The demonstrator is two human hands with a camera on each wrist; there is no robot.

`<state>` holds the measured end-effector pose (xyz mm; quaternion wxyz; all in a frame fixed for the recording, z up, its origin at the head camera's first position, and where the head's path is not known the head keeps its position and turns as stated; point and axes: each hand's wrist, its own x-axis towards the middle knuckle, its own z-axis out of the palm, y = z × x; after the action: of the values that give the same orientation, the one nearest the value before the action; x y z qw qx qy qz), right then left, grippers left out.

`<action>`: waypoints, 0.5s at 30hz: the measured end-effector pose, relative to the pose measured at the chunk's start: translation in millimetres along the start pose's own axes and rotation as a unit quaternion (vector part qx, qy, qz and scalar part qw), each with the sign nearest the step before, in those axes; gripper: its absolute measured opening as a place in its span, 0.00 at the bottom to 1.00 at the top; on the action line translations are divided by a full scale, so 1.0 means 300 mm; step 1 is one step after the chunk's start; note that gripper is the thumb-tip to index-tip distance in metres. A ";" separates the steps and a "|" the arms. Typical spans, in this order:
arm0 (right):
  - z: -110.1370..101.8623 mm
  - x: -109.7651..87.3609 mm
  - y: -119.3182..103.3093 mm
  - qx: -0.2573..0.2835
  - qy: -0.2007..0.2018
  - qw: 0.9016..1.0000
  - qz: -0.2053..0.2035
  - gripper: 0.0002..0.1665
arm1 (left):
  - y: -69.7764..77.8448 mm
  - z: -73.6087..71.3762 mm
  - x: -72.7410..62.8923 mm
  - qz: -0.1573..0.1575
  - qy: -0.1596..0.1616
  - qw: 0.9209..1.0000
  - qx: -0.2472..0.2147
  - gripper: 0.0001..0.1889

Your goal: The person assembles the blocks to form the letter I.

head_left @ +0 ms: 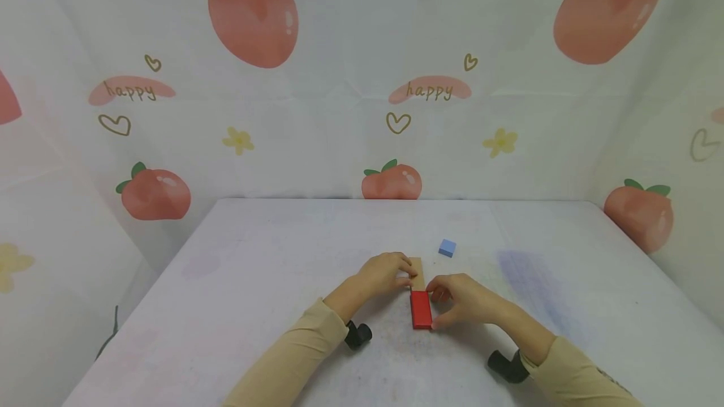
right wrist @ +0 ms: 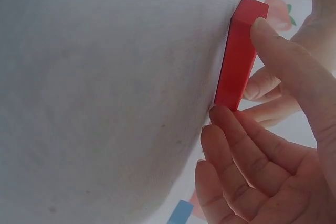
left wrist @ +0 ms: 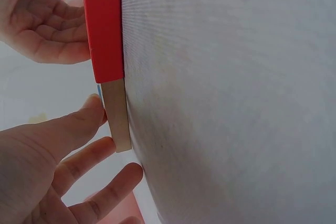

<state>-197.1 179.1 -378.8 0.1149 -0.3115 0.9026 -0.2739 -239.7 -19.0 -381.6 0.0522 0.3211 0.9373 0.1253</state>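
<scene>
A red block [head_left: 421, 310] lies flat, end to end with a tan wooden block [head_left: 416, 272] just beyond it. My left hand [head_left: 386, 271] reaches in from the left and holds the wooden block, the thumb by the joint and the fingers over its far part. In the left wrist view the left thumb [left wrist: 79, 119] presses close beside the wooden block. From the right, my right hand [head_left: 465, 299] pinches the red block along its right side. The right thumb [right wrist: 268, 32] sits at the near end, with the forefinger at the far end.
A small blue block [head_left: 447, 248] lies farther back, right of the wooden block. The white tabletop [head_left: 271, 237] runs to a peach-patterned curtain [head_left: 339, 80] at the back. Black wrist devices [head_left: 358, 335] hang under both forearms.
</scene>
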 end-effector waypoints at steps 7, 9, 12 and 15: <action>0.001 0.001 0.000 -0.001 0.001 1.000 -0.002 0.30 | -0.001 0.001 -0.001 -0.004 -0.006 1.000 0.001 0.14; 0.001 0.001 0.001 -0.002 0.001 1.000 -0.001 0.30 | -0.002 0.002 0.000 -0.001 -0.005 1.000 0.003 0.13; 0.002 0.001 0.001 -0.001 0.001 1.000 0.000 0.30 | -0.004 0.003 0.001 0.000 -0.006 1.000 0.004 0.13; 0.002 0.000 0.000 -0.001 0.001 1.000 0.000 0.30 | -0.003 0.004 0.002 0.001 -0.005 1.000 0.004 0.13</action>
<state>-197.0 178.9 -379.3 0.1134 -0.3113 0.9029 -0.2737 -240.5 -19.3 -382.9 0.0557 0.3224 0.9373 0.1203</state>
